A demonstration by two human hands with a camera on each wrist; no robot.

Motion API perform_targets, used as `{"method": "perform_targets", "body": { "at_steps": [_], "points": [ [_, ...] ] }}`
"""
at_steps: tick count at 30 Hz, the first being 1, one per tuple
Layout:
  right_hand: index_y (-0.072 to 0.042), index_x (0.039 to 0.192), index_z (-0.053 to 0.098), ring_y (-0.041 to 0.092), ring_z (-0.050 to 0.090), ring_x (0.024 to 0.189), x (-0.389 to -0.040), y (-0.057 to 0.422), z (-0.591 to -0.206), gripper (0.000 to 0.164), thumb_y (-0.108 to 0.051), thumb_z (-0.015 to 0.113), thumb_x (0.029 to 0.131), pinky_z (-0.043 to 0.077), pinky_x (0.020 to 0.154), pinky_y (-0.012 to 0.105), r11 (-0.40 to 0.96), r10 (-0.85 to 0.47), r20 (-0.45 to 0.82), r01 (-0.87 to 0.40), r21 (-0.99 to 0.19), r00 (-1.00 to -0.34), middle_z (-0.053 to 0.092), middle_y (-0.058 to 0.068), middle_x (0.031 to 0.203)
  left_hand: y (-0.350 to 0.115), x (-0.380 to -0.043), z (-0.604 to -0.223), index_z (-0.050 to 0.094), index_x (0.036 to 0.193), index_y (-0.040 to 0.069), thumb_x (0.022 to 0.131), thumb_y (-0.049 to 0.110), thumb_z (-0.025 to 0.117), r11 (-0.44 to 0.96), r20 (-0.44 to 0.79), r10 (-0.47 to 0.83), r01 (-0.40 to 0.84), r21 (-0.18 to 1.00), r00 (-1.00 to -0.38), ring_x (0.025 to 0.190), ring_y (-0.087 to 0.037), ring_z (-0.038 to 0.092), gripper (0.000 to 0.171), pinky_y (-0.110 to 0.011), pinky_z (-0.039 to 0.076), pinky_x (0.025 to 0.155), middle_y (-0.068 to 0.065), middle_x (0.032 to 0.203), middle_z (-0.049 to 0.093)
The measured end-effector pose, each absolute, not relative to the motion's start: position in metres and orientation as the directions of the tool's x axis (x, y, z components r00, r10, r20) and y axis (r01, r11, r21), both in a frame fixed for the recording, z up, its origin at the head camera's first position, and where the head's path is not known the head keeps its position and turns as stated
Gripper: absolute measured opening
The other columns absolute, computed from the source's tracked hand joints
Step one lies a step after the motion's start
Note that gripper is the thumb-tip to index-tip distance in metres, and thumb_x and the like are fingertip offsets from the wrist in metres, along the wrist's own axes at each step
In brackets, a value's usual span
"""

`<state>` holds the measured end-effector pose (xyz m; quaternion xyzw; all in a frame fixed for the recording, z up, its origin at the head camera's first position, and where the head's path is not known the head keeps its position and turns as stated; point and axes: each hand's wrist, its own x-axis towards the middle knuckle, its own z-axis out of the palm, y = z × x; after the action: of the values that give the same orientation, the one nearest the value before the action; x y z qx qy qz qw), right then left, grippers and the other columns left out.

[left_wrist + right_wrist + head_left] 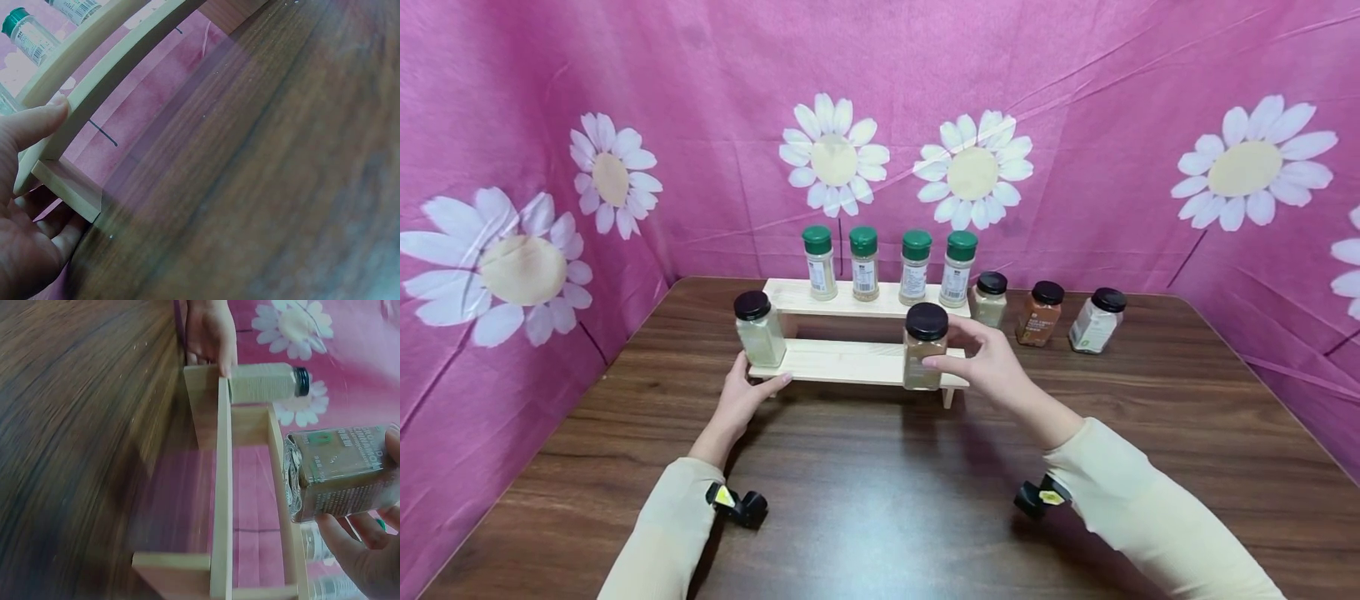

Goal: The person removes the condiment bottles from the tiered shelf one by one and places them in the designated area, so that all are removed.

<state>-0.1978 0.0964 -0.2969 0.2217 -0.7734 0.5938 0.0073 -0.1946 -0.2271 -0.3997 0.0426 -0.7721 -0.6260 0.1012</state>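
Observation:
A two-step wooden rack (844, 362) stands on the table. My left hand (737, 408) grips the left end of its lower step, thumb against the front edge (59, 119) and other fingers below. Beside that thumb, a black-lidded jar of pale green powder (762, 340) stands upright on the lower step. My right hand (992, 375) holds a jar of brown cinnamon (922, 360) upright between thumb and fingers at the right end of the lower step. In the right wrist view, the base of the cinnamon jar (340, 469) is raised off that step.
Several green-capped shakers (864, 271) line the upper step. To the right of the rack stand black-lidded jars: a greenish one (989, 307), a red-brown one (1038, 321) and a pale one (1096, 327). A pink flowered cloth (1090, 192) hangs behind the table.

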Motion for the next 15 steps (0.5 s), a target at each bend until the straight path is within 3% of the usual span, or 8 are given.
{"method": "perform_targets", "body": {
  "at_steps": [7,15],
  "points": [
    [-0.001,0.114,0.053,0.014,0.052,0.089,-0.199,0.121,-0.302,0.05,-0.011,0.072,0.069,0.04,0.077,0.032,0.315,-0.313,0.289,-0.386,-0.867,-0.905,0.058,0.012,0.096,-0.227,-0.194,-0.398,0.032,0.124,0.003,0.073,0.009,0.069,0.223,0.1,-0.193,0.055,0.973,-0.976,0.094,-0.019,0.042,0.064,-0.022,0.038,0.069,-0.014,0.116,0.043],
    [0.0,0.115,0.051,0.01,0.054,0.086,-0.199,0.146,-0.311,0.052,-0.009,0.072,0.068,0.043,0.072,0.023,0.296,-0.296,0.29,-0.376,-0.878,-0.91,0.059,0.007,0.095,-0.227,-0.194,-0.398,0.032,0.124,0.003,0.072,0.009,0.069,0.206,0.099,-0.191,0.058,0.977,-0.977,0.095,-0.019,0.042,0.064,-0.022,0.038,0.07,-0.014,0.116,0.043]
  ]
}}
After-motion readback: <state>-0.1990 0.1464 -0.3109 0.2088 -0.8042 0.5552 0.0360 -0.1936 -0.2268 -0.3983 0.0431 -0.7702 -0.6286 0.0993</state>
